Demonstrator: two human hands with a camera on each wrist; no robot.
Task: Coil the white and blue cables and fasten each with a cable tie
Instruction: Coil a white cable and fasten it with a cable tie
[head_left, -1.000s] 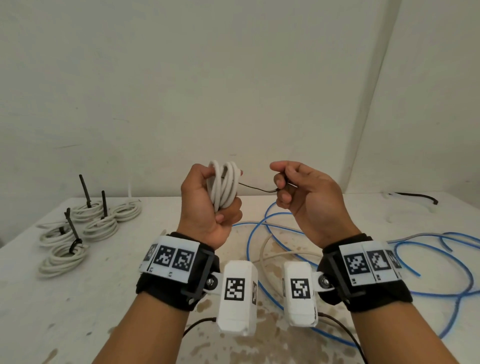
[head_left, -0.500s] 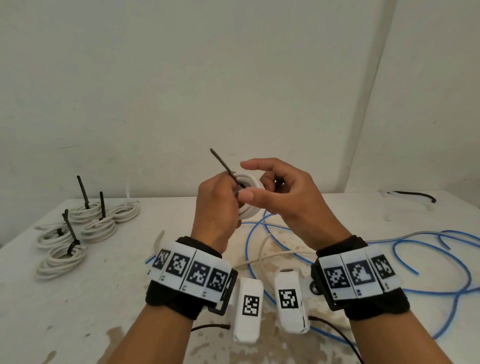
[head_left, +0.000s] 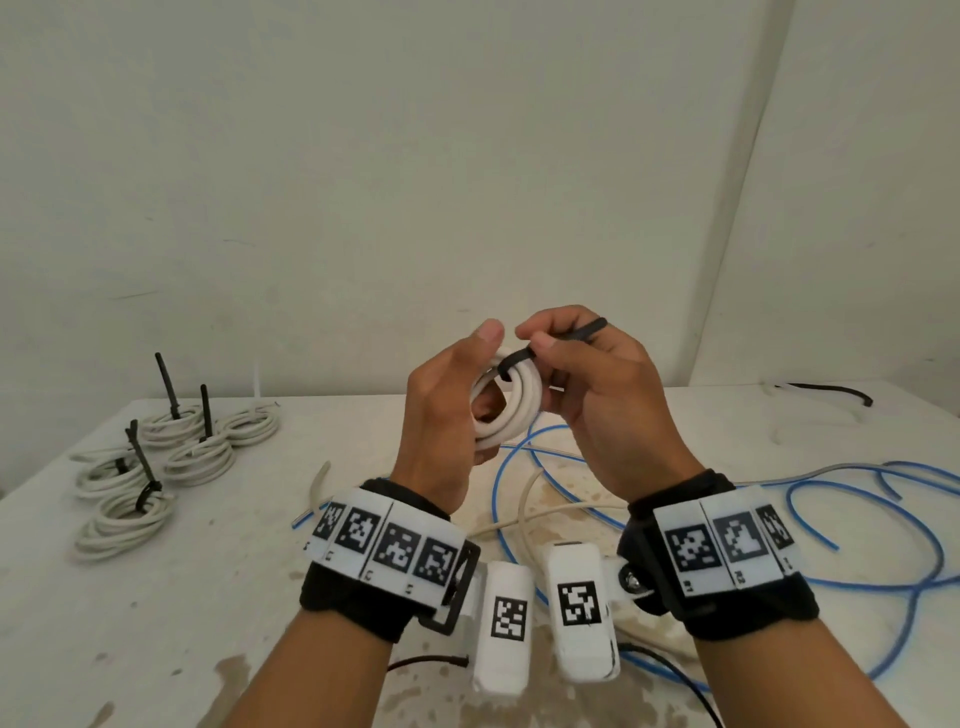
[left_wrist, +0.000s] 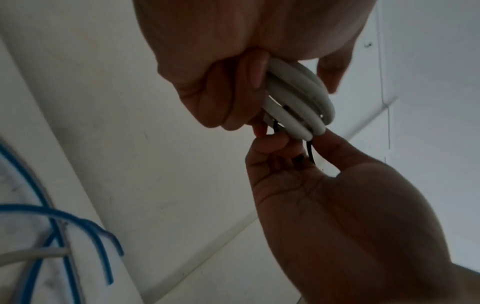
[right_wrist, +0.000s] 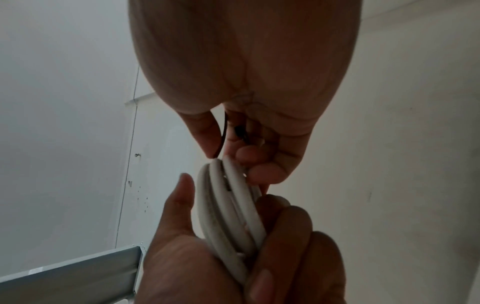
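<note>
left hand: the left hand (head_left: 441, 415) is wrapped round the white coil (head_left: 506, 410), thumb up on one side and fingers curled through the middle. so that grip is clenched on the coil, held up in the air above the table (head_left: 208, 597).
right hand: the right hand (head_left: 597, 410) pinches the black cable tie (head_left: 550, 345) between thumb and forefinger, right at the top of the coil. the tie's free end pokes out past the knuckles.
where the coil sits: between both hands, touching both, a few loops stacked side by side. the tie loops over the top strands, just beside the left thumb.
how it'll handle: looks light, and i'd guess springy, so the loops probably want to fan open if the left grip eases off. best hold is across all the strands at once, like it's doing now. the tie looks thin and a bit stiff, easy to lose between fingertips, so i'd pinch it close to the coil.
is the tie locked: can't tell, the head of it is hidden in the fingers in both wrist views.
still to do: loose blue cables (head_left: 857, 519) are spread over the table's right side, with a bit of loose white cable (head_left: 524, 514) in there.
done pile: tied white coils (head_left: 150, 473) sit at far left, well apart from the hands.
</note>
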